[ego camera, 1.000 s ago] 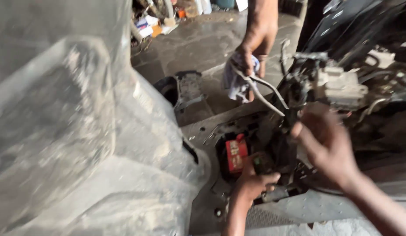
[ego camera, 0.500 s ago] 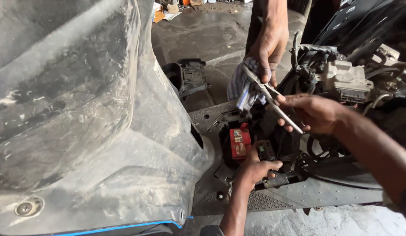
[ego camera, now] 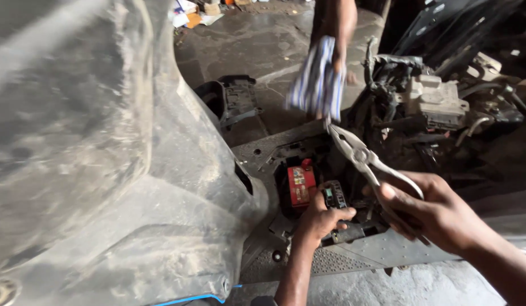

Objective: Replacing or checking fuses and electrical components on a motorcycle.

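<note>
Crowding the left, a dusty body panel [ego camera: 104,170] is seen. Pliers [ego camera: 365,161] are gripped by the right hand [ego camera: 438,215]; a small black part [ego camera: 335,195] beside the red battery [ego camera: 301,185], sunk in its compartment, is clasped by the left hand [ego camera: 319,218]. A striped cloth [ego camera: 318,85] is held above by another person's hand [ego camera: 336,34].

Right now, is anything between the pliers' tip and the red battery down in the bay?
Nothing visible lies between the pliers, held in the right hand, and the red battery. The left hand rests beside the battery, on a small black part. Another person's striped cloth hangs above.
</note>
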